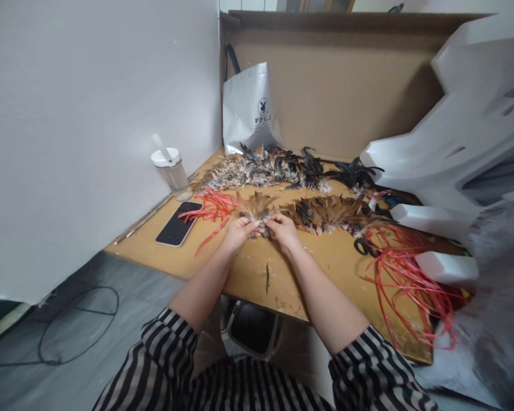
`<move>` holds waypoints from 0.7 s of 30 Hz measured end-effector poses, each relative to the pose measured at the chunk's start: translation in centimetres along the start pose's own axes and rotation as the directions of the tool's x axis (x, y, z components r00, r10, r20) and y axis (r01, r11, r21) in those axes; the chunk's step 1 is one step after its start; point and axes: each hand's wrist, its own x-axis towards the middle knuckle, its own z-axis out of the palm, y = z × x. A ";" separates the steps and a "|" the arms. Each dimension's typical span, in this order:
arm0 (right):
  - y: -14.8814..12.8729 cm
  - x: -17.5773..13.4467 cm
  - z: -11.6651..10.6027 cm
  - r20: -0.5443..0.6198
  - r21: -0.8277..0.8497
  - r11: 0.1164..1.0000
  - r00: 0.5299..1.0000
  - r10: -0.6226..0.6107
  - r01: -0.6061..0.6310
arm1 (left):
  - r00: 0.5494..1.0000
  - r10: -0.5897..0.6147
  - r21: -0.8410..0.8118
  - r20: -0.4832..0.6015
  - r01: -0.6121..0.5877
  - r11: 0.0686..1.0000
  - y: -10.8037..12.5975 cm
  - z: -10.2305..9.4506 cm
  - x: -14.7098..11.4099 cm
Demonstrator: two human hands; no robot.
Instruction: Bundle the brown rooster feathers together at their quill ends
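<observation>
Between my two hands is a small bunch of brown feathers (257,204), its tips fanned away from me. My left hand (240,231) pinches the base of the bunch from the left. From the right, my right hand (281,228) closes on the same base, fingertips almost meeting the left ones. What lies exactly under the fingertips is hidden. A row of brown and black feathers (329,214) lies just right of my right hand. Left of the bunch are red plastic strips (214,204), partly over a phone (177,225).
Speckled feather bundles (265,168) line the table's back, before a silver bag (248,108). A lidded cup (172,174) stands at left. Black-handled scissors (365,246) and a tangle of red strips (405,279) lie right, beside white foam pieces (448,266). A cardboard panel (334,91) closes the back.
</observation>
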 end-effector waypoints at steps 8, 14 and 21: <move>-0.6 0.0 -0.4 0.121 0.205 0.974 0.990 0.077 -0.101 | 1.000 -0.012 0.007 0.021 0.012 1.000 0.1 -0.1 0.0; -0.5 0.3 -0.8 0.129 0.230 0.969 0.990 0.057 -0.086 | 1.000 -0.001 -0.025 0.016 0.001 1.000 0.3 0.0 -0.1; -0.6 0.7 -1.2 -0.062 0.244 0.969 0.998 -0.025 0.039 | 0.990 0.078 -0.042 -0.116 -0.083 0.996 0.4 -0.2 0.3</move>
